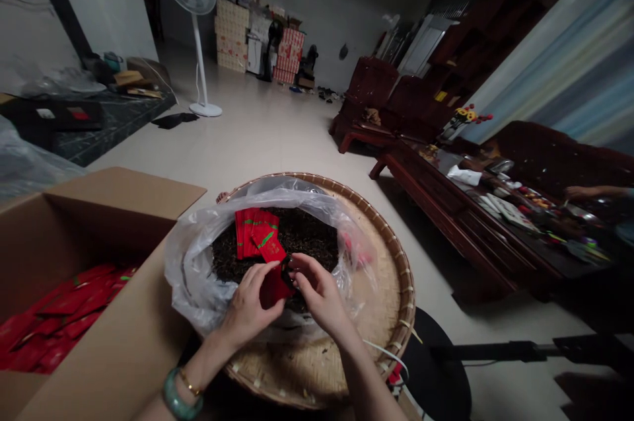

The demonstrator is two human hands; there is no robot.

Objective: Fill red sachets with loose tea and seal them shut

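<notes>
My left hand (pixel 250 305) grips a small red packet (pixel 274 285) over the bag, thumb and fingers curled round its sides. At the packet's mouth, which looks dark inside, the fingers of my right hand (pixel 319 289) close on the rim. Whether they also pinch some leaves I cannot make out. Below both hands, a clear plastic bag (pixel 185 262) with its top spread wide holds dark dried leaves (pixel 312 236) that look like loose tea. Several flat red packets (pixel 252 232) with green marks lie on the leaves, just beyond my fingers.
The bag stands on a round woven bamboo tray (pixel 381 256). At left, an open cardboard box (pixel 113 322) contains many red packets (pixel 64 315). A white fan (pixel 198 57) stands farther back. To the right are a cluttered wooden table (pixel 446 209) and another person's arm (pixel 601 191).
</notes>
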